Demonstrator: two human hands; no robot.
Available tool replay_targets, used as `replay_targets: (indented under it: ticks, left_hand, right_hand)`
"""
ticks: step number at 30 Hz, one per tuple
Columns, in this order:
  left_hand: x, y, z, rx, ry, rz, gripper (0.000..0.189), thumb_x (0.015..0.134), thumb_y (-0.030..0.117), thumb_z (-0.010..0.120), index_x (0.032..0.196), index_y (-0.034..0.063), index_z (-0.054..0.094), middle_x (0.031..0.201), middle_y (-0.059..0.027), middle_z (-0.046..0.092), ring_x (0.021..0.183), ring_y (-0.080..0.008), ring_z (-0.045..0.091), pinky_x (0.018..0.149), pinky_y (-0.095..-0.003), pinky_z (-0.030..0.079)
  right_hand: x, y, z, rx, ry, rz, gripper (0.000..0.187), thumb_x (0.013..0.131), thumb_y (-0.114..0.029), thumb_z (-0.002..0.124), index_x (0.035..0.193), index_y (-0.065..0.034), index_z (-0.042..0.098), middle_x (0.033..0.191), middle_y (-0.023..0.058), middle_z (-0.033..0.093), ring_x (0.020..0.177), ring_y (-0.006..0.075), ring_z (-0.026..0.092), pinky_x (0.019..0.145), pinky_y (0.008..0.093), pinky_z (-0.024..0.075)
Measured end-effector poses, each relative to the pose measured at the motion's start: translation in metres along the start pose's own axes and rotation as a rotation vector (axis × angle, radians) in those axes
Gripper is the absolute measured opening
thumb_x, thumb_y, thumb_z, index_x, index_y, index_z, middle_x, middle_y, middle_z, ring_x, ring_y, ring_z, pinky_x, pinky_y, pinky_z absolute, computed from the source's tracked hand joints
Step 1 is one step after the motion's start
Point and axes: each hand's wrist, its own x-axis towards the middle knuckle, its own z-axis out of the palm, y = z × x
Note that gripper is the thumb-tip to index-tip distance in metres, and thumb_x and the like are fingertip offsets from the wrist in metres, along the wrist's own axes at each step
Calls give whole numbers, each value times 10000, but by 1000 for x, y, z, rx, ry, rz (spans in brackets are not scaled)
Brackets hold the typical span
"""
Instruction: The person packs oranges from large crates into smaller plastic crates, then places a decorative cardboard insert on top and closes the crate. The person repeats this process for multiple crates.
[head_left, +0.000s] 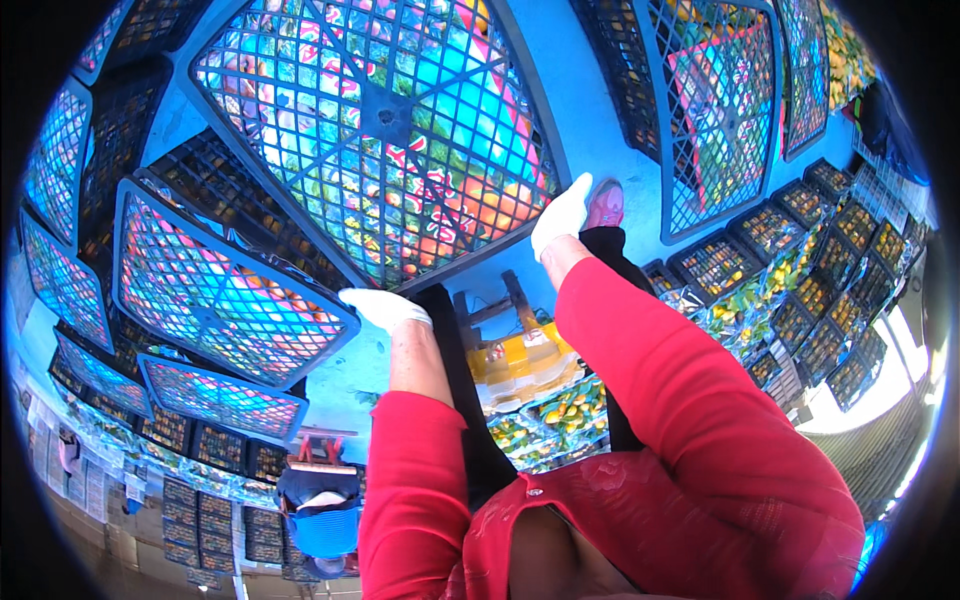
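Note:
A large black plastic lattice crate (386, 112) fills the upper middle. Through its grid shows a brightly printed sheet bearing writing and pictures of orange fruit. My left hand (386, 309), in a white glove, grips the near-left corner of this crate. At the right corner, my right hand (562, 214), gloved in white too, holds the rim. The fingers of both hands are partly hidden by the rim. Left of the crate stands another lattice crate (225, 289) with a similar printed sheet, close to my left hand.
More crates (720, 120) stand on the blue floor (547, 45) at right and upper left. Small crates of orange fruit (716, 262) line the right. Between my legs lie a taped yellow box (525, 360) and leafy fruit (570, 405). A blue basket (326, 529) is lower left.

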Motion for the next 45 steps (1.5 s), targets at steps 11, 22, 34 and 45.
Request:
replay_targets:
  ticks: [11,22,34,45]
  left_hand:
    - [31,-44,9,585,719,-114,609,996,478,211,1403,103,466,1397,-24,523,1293,-155,471,1108,-360,291]
    - [19,-24,19,430,694,-278,543,993,423,242,1331,107,525,1326,-30,577,1230,-155,514,1057,-338,342]
    - [37,-24,1,375,769,-109,470,969,381,324,1232,117,611,1257,-48,625,1126,-199,579,947,-357,444]
    - [64,2,-21,129,462,-121,461,947,408,321,1296,219,554,1383,14,523,1221,-193,514,946,-446,448]
  right_hand:
    - [15,3,-9,-219,-30,81,881,927,-696,286,1412,32,384,1422,157,448,1300,274,424,1076,387,309]
    - [89,-35,-161,-1460,-970,-288,514,960,-378,518,1311,-3,495,1205,161,591,1071,275,606,934,352,467]
    - [130,45,-240,-1159,-997,188,368,924,-100,561,1278,-16,510,1157,169,614,1032,294,579,895,335,468]
    - [97,138,-280,-1598,-1403,19,893,661,-382,832,1372,-57,401,1318,199,535,1198,337,546,971,420,460]
